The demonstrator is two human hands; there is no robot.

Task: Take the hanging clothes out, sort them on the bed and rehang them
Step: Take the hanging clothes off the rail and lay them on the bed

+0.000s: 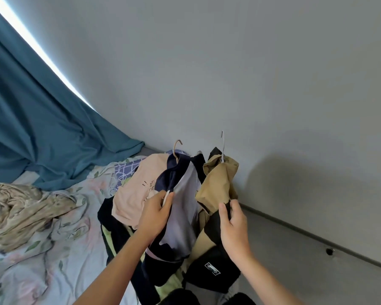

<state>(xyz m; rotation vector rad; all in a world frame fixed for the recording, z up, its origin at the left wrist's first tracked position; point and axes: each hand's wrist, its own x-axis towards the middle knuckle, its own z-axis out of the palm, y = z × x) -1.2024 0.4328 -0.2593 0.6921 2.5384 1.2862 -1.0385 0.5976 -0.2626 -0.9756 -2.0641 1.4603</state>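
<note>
My left hand [155, 213] grips a navy and lavender top [180, 194] on a tan hanger [176, 148], pinching its edge near a pale pink printed shirt [132, 194] lying on the bed. My right hand [234, 227] holds a khaki and black jacket [218, 183] on a grey wire hanger [222, 146], fingers curled round its black panel. Both garments are held up above the bed's right edge. Dark clothes with lime-green stripes [112, 238] lie under them, partly hidden.
A floral sheet covers the bed [31, 271], with a crumpled beige patterned cloth [20, 212] at the left. A teal curtain [31, 106] drapes onto the bed's far end. A grey wall [251, 73] and its skirting [317, 234] run along the right.
</note>
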